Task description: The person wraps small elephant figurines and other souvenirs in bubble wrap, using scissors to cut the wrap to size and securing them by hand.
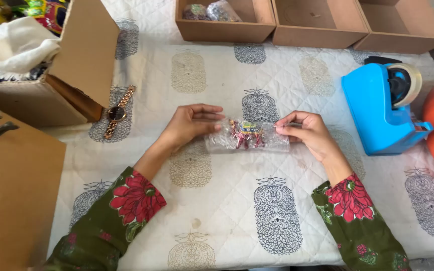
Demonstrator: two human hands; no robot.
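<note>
Head view shows the left hand (191, 124) and right hand (305, 130) pinching opposite ends of a clear plastic packet (248, 135) of small colourful bits, stretched flat on the quilted table (227, 200) near its middle. A wristwatch (119, 111) lies toward the left edge, a blue tape dispenser (384, 108) toward the right, open cardboard boxes (317, 22) along the far edge; nothing blocks either hand.

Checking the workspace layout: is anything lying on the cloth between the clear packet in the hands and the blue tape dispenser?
Nothing visible does. The left hand and right hand hold the clear packet at its two ends, and only bare quilted cloth lies between it and the blue tape dispenser. The wristwatch lies on the other side.
</note>
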